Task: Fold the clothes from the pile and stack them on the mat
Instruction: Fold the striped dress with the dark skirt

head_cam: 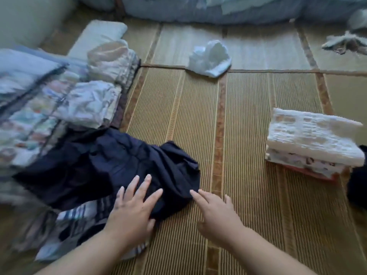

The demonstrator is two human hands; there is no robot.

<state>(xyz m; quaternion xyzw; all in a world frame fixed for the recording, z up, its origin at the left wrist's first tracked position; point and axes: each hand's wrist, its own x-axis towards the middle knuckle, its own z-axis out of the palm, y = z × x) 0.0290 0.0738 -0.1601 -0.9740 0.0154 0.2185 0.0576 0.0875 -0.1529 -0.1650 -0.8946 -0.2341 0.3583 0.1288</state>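
Note:
A crumpled dark navy garment [119, 163] lies on the woven straw mat [248, 135], spilling from the pile of unfolded clothes [59, 108] at the left. My left hand [133, 207] rests flat on the garment's near edge with fingers spread and straight. My right hand [214, 213] hovers just right of it, fingers extended, fingertips touching the garment's right corner. A stack of folded clothes [311, 143], white textured piece on top, stands on the mat at the right.
A small white crumpled cloth [210, 58] lies further back at the centre. Bluish bedding [218, 8] runs along the far edge. A dark item [357, 179] pokes in at the right edge. A striped garment [83, 217] lies under my left wrist.

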